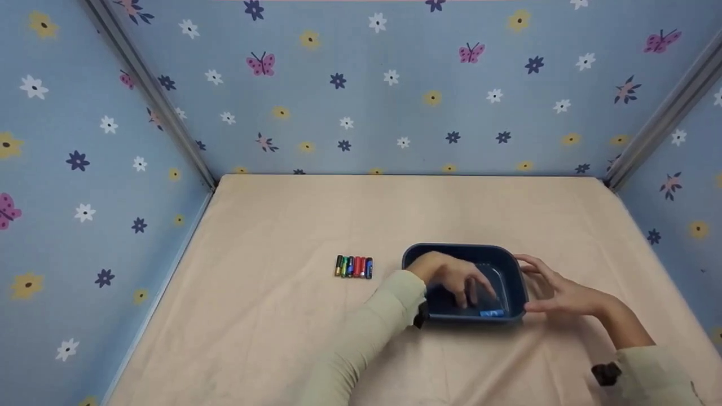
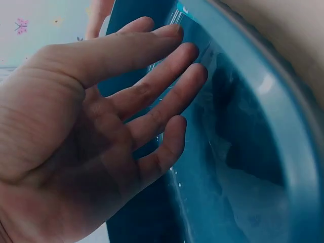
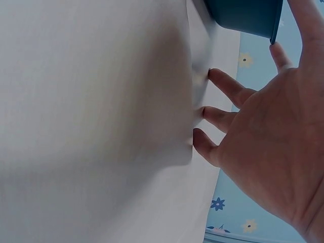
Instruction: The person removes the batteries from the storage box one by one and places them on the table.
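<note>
A dark blue rectangular bin (image 1: pixel 462 319) stands on the cloth, right of the middle. My left hand (image 1: pixel 454 276) reaches into it over the left side; its fingers are loosely bent and hold nothing in the left wrist view. A small blue battery-like piece (image 1: pixel 492 313) lies on the bin floor near the front right corner, apart from the left fingertips. Against the bin's right side is my right hand (image 1: pixel 569 296), fingers spread. In the right wrist view one fingertip (image 3: pixel 274 46) touches the bin's rim, and no grip shows.
A row of several batteries (image 1: pixel 353 267), coloured black, green, blue and red, lies left of the bin. The table carries a beige cloth (image 1: pixel 271 316) with some wrinkles at the front. Flower-patterned panels (image 1: pixel 361 84) enclose the back and sides.
</note>
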`<state>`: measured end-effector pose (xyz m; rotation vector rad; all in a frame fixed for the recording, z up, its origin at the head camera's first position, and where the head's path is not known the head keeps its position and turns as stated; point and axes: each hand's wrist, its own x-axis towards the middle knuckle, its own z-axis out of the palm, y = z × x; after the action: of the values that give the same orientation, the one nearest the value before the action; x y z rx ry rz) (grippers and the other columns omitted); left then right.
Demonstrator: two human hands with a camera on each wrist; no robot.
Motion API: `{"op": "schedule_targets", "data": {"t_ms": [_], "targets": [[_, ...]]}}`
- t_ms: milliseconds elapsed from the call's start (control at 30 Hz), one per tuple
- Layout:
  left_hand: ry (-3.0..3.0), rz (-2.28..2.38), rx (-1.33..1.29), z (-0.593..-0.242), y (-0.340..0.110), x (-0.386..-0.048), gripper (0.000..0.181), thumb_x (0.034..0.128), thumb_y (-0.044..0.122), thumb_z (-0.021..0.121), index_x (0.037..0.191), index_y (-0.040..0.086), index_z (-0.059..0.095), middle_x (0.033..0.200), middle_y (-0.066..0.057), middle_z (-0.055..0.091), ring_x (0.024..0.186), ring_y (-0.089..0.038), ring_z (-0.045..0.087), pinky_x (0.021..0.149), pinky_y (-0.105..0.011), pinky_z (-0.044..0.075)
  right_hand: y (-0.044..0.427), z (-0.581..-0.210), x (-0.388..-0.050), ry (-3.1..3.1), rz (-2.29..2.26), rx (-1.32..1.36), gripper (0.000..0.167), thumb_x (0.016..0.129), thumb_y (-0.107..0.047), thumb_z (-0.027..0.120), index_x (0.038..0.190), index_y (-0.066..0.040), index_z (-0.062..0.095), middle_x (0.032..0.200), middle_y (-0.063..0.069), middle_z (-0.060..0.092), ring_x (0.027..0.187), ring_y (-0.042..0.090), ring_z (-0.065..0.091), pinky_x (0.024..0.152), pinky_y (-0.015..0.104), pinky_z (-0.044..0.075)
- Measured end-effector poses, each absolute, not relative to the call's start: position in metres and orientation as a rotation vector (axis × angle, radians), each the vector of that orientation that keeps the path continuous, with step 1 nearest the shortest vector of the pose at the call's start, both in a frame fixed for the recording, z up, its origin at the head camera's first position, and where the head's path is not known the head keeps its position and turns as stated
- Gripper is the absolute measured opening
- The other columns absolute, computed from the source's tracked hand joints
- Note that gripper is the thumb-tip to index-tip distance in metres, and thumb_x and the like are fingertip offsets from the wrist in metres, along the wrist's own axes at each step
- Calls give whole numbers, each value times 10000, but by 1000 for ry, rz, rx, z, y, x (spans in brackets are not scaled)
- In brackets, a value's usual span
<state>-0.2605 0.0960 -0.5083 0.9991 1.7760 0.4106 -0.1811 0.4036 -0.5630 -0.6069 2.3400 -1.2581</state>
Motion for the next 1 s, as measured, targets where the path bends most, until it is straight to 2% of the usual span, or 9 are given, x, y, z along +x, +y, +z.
{"op": "schedule_targets", "data": {"t_ms": [200,433,600,800,1000], "targets": [[1775,381,1014,-510,104,-258,743,1054,-51,708,1709,239,514,1575,-161,707,1504,-220,652,1244,-205,446,405,-565,-181,2344,-1262,-619,977,1003,-86,819,1783,-188,239,1778,336,302,1494,-177,324,1146,952,109],[1695,398,1039,-527,112,-261,738,1051,-58,706,1709,216,513,1558,-197,708,1452,-212,671,975,-96,455,405,-564,-181,2346,-1242,-627,984,1015,-101,813,1791,-178,214,1762,355,310,1485,-213,307,1145,949,143],[1697,306,1083,-526,118,-257,733,1073,-75,643,1726,219,485,1588,-183,684,1429,-204,665,991,-88,448,404,-562,-181,2344,-1241,-612,980,1016,-107,812,1791,-179,215,1768,365,296,1479,-224,302,1154,942,149],[1724,234,1106,-525,121,-253,747,1071,-98,600,1732,227,473,1547,-155,705,1237,-97,654,956,-105,460,405,-563,-181,2330,-1241,-605,979,1020,-109,809,1794,-190,213,1783,354,277,1497,-201,301,1158,942,143],[1746,167,1137,-524,124,-249,828,1088,-75,580,1793,279,329,1517,-119,723,1190,-46,637,925,-120,457,405,-563,-182,2327,-1246,-591,982,1015,-108,813,1792,-209,223,1795,342,270,1494,-196,303,1151,950,116]]}}
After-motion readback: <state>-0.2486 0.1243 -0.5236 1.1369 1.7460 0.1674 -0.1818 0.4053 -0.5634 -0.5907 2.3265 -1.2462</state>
